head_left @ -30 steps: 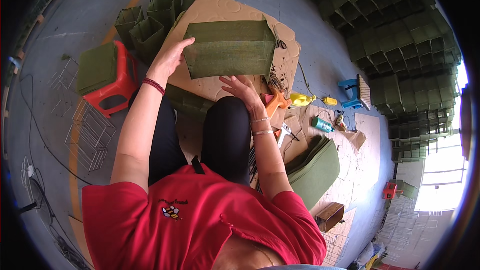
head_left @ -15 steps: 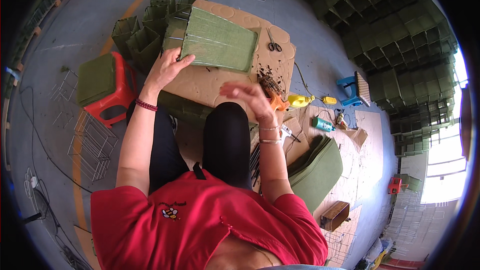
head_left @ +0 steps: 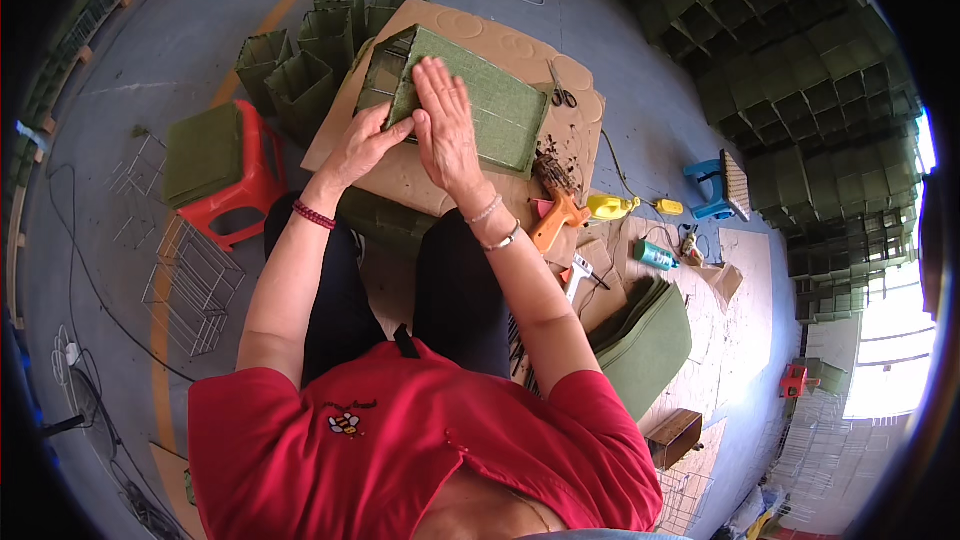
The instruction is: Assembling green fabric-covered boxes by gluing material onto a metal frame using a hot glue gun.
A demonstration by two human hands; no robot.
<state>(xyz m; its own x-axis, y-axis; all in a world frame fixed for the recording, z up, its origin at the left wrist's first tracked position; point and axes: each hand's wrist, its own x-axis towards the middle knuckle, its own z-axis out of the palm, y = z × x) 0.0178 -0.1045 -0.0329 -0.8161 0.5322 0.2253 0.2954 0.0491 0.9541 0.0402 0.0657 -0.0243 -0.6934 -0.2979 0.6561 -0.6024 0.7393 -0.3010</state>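
A tapered box (head_left: pixel 495 115) of green felt-like fabric over a thin wire frame lies on its side on the cardboard-topped work surface (head_left: pixel 470 25). Its wider end faces left, with bare wires showing there. My left hand (head_left: pixel 360 147) grips the near corner at that end, thumb along the edge of the green panel. Flat on the upper panel, close to the same edge, rests my right hand (head_left: pixel 446 130), its fingers straight and pointing away from me. Both thumbs nearly meet at the corner.
Scissors (head_left: pixel 563 90) and an orange glue gun (head_left: pixel 560 220) lie toward the right of the work surface. Green fabric sheets (head_left: pixel 648 345) are piled by my right elbow. Several similar boxes (head_left: pixel 300 80) stand beyond, left. A red stool (head_left: pixel 225 227) and wire frames (head_left: pixel 195 290) are at left.
My right hand has moved left and away from me, from above my knee onto the panel. The box appears slightly lower and further right, still in my left hand's grip.
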